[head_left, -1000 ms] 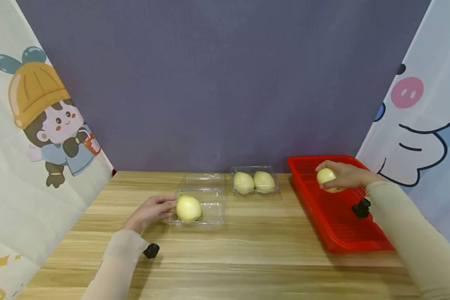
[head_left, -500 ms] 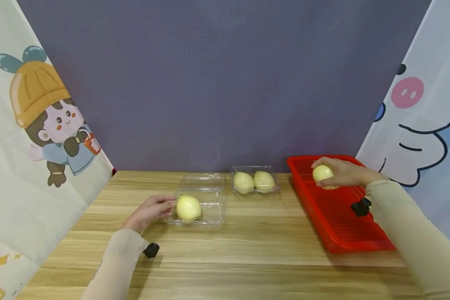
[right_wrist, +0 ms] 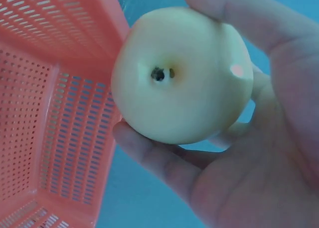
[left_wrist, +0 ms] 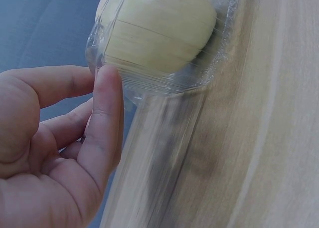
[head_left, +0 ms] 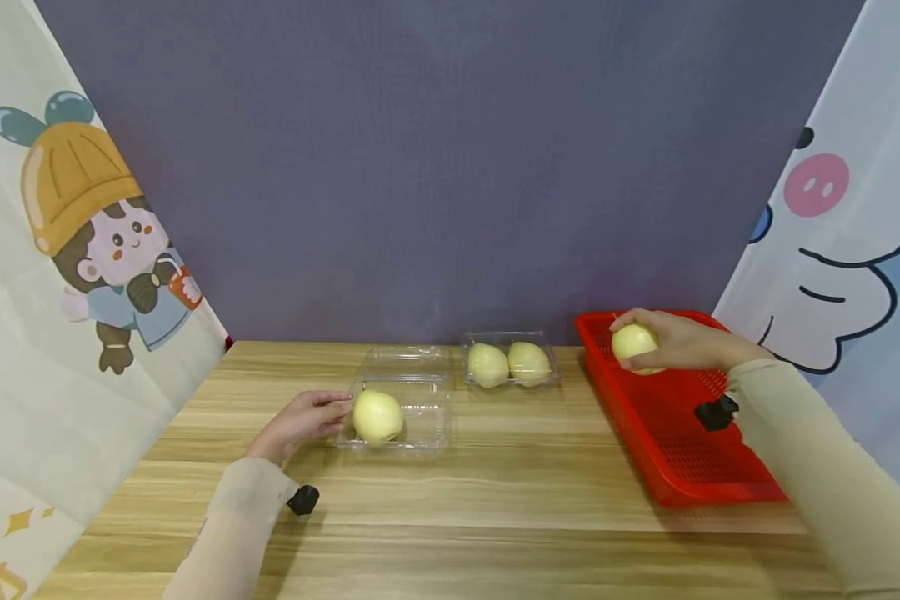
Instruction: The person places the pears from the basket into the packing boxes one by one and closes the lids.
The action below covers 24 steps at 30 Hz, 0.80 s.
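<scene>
My right hand (head_left: pixel 678 340) holds a pale yellow pear (head_left: pixel 633 347) above the far left part of a red plastic basket (head_left: pixel 667 492). In the right wrist view, thumb and fingers curl around this pear (right_wrist: pixel 179 78), its blossom end facing the camera. My left hand (head_left: pixel 303 423) pinches the left edge of an open clear plastic box (head_left: pixel 427 425), whose lid lies back toward the wall. One pear (head_left: pixel 378 417) sits in the left side of that box. In the left wrist view, the thumb and index finger meet at the box's edge (left_wrist: pixel 102 58).
Behind and to the right stands a second clear box (head_left: pixel 510 336) holding two pears (head_left: pixel 487 366). The wooden table (head_left: pixel 457 533) ends at a dark grey cloth wall (head_left: pixel 450 183). Printed curtains (head_left: pixel 15 333) flank both sides.
My right hand has carried the pear slightly left and up, from over the basket's interior toward its far left rim. My left hand and the open box have stayed in place.
</scene>
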Tool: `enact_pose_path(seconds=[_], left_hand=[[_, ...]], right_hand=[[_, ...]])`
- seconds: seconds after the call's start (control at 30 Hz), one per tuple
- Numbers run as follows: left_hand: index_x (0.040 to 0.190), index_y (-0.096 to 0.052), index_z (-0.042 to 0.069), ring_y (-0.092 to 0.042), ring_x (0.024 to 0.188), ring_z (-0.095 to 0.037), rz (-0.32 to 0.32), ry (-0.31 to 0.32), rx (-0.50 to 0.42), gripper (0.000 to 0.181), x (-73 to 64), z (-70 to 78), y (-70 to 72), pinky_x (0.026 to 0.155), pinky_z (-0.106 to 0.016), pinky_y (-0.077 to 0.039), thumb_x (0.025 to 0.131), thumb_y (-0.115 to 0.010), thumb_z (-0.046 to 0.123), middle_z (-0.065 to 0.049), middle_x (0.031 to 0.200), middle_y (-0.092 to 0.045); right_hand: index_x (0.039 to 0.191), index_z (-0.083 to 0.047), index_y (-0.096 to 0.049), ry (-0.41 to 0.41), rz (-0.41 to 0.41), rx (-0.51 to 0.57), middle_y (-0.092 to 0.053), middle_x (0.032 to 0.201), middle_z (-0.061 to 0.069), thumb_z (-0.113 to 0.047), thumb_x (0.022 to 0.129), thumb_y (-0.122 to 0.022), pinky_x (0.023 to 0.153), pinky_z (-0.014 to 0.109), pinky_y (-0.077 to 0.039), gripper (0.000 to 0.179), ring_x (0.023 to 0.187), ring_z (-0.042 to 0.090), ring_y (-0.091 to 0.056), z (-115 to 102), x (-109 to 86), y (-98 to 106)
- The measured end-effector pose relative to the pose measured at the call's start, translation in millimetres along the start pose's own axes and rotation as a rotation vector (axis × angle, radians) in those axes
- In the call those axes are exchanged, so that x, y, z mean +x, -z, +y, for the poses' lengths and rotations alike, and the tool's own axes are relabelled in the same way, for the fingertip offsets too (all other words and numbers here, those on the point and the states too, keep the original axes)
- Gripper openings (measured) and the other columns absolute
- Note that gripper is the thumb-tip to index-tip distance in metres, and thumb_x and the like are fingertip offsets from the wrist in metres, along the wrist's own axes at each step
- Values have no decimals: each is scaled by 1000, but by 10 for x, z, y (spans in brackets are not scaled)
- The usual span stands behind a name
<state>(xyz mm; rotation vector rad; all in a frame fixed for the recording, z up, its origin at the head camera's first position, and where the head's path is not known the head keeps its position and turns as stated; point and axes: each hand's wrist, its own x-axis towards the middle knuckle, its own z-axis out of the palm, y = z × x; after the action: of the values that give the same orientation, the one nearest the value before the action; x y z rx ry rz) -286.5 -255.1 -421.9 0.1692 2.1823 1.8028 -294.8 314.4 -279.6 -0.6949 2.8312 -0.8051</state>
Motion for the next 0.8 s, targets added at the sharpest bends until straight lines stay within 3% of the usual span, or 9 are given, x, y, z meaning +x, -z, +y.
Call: enact_pose_path(seconds=[0.27, 0.53, 0.8], left_hand=[[143, -39, -16, -63, 93, -18, -12, 1, 9, 50, -49, -17, 60, 79, -25, -58, 104, -54, 10, -15, 107, -63], [143, -39, -17, -63, 93, -15, -27, 2, -5, 49, -79, -59, 121, 79, -24, -57, 104, -53, 9, -12, 106, -64], [144, -38, -17, -64, 93, -15, -45, -6, -11, 50, -129, -65, 177, 79, -24, -58, 104, -54, 9, -10, 104, -64]], right_hand=[[126, -15, -57, -4, -19, 4, -54, 113, 13, -24, 85, -82, 68, 36, -54, 49, 93, 28, -54, -249, 44, -131], [123, -25, -60, 57, -9, -64, -57, 119, 9, -29, 83, -84, 73, 36, -52, 47, 96, 27, -53, -578, 95, -299], [123, -26, -60, 133, -6, -66, -59, 122, 5, -24, 82, -85, 74, 36, -53, 47, 96, 24, -54, -789, 178, -500]])
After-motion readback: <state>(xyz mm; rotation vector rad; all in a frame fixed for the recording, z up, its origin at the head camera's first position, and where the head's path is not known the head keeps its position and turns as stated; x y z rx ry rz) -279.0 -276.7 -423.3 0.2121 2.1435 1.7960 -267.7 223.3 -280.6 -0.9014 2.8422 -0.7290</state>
